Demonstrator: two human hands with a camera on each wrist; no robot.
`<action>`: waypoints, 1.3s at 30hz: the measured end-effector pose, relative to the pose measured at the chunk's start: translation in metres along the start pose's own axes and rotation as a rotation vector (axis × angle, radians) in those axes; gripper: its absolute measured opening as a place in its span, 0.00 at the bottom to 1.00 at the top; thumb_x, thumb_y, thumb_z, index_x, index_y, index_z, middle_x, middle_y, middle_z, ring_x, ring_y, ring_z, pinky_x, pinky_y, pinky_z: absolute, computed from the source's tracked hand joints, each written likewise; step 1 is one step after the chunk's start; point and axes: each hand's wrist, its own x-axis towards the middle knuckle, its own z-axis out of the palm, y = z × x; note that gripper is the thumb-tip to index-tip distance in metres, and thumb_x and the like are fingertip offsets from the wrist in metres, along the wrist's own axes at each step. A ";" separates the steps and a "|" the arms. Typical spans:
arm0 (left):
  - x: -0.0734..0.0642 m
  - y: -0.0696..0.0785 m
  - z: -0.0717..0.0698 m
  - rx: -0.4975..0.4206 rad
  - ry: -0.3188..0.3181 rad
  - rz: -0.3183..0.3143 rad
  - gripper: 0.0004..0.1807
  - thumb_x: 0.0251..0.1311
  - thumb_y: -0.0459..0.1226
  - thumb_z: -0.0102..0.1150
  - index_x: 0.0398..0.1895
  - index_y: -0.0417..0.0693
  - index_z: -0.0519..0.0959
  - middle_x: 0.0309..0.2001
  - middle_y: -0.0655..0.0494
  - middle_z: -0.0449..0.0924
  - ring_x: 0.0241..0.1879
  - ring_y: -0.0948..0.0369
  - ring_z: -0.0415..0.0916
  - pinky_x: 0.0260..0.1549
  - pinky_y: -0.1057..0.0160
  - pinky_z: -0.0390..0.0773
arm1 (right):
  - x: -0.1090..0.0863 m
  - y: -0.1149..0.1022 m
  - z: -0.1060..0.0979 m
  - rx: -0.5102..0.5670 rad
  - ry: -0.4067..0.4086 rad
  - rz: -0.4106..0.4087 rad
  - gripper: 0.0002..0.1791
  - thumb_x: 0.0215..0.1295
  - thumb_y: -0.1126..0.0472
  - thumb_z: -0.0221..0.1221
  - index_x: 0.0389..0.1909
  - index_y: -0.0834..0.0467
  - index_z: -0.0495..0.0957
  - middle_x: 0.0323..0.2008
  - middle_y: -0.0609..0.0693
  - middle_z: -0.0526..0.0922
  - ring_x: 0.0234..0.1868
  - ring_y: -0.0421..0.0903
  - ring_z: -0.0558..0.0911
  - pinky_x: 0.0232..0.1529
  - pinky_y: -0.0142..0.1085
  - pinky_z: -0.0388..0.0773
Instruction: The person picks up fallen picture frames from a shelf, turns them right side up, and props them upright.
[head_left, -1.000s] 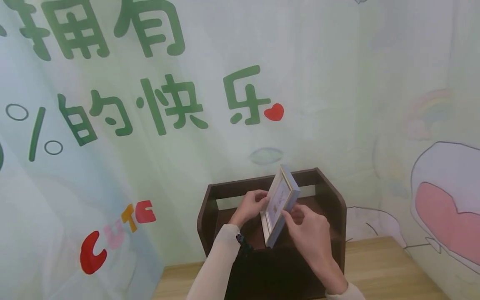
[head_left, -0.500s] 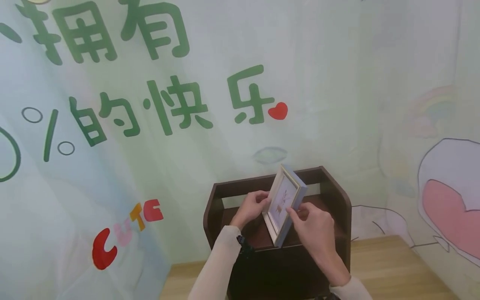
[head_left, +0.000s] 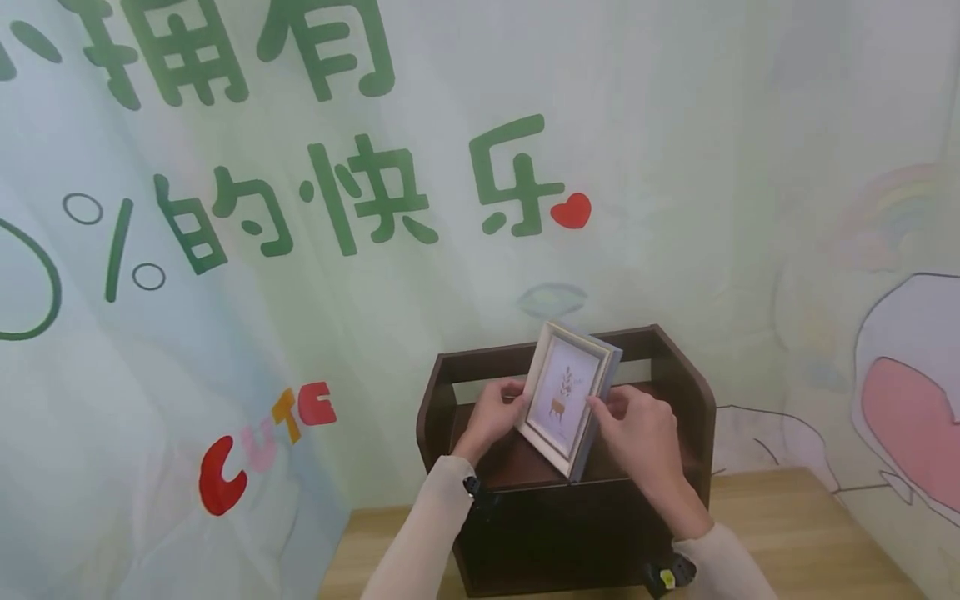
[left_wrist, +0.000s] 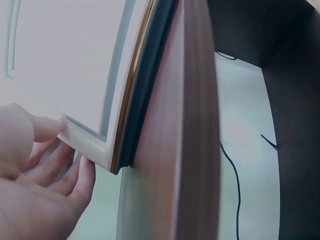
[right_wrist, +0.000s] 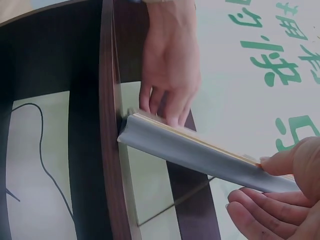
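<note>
A picture frame (head_left: 566, 396) with a pale, gold-lined border and a deer-like print stands tilted over the top of a dark brown shelf unit (head_left: 577, 533). My left hand (head_left: 491, 417) pinches its left edge between thumb and fingers. On the opposite edge, the thumb of my right hand (head_left: 641, 433) lies on the front with the fingers behind. The right wrist view shows the frame's grey side (right_wrist: 195, 155) with one end at the shelf board (right_wrist: 107, 120); whether they touch is unclear. In the left wrist view, the lower corner of the frame (left_wrist: 107, 150) is beside the board.
Low rails (head_left: 495, 367) and raised side panels (head_left: 686, 392) enclose the shelf top. The unit stands on a wood-grain table (head_left: 795, 508) against a printed curtain (head_left: 675, 208). A thin black cable (right_wrist: 42, 145) shows through the unit's opening.
The picture frame has turned so its front faces the head camera more fully. Both hands have kept hold of its edges. The head view has shifted slightly.
</note>
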 end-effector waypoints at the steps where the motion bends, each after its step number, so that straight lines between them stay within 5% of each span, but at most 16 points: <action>1: -0.002 -0.001 -0.001 0.000 0.009 0.005 0.13 0.74 0.37 0.60 0.56 0.42 0.85 0.56 0.44 0.85 0.53 0.52 0.84 0.53 0.51 0.86 | 0.002 0.000 -0.001 -0.002 -0.008 0.007 0.19 0.71 0.53 0.68 0.44 0.67 0.87 0.36 0.63 0.92 0.28 0.50 0.87 0.26 0.36 0.78; 9: -0.015 -0.003 -0.008 0.031 0.080 -0.012 0.12 0.71 0.35 0.63 0.52 0.39 0.84 0.53 0.43 0.86 0.53 0.51 0.83 0.57 0.48 0.83 | 0.015 0.005 -0.001 -0.004 -0.077 0.051 0.21 0.72 0.52 0.65 0.50 0.67 0.86 0.42 0.65 0.92 0.42 0.58 0.91 0.40 0.51 0.88; 19: -0.034 -0.005 -0.016 -0.037 0.144 -0.045 0.13 0.70 0.34 0.64 0.53 0.36 0.84 0.52 0.40 0.87 0.52 0.48 0.85 0.53 0.50 0.86 | 0.027 0.010 0.005 0.014 -0.166 0.023 0.21 0.75 0.54 0.62 0.56 0.68 0.84 0.49 0.67 0.90 0.49 0.61 0.90 0.46 0.54 0.87; 29: -0.049 -0.007 -0.026 -0.069 0.155 -0.088 0.14 0.70 0.36 0.66 0.54 0.37 0.85 0.53 0.42 0.87 0.52 0.53 0.83 0.52 0.54 0.85 | 0.043 0.018 0.012 0.157 -0.292 0.096 0.23 0.78 0.53 0.60 0.64 0.63 0.81 0.55 0.66 0.88 0.39 0.52 0.91 0.40 0.42 0.89; 39: -0.062 -0.013 -0.026 -0.180 0.202 -0.154 0.18 0.67 0.37 0.69 0.55 0.35 0.83 0.53 0.40 0.85 0.48 0.55 0.82 0.48 0.60 0.85 | 0.055 0.019 0.023 0.211 -0.377 0.152 0.25 0.80 0.52 0.58 0.69 0.62 0.77 0.64 0.66 0.82 0.51 0.60 0.90 0.49 0.47 0.90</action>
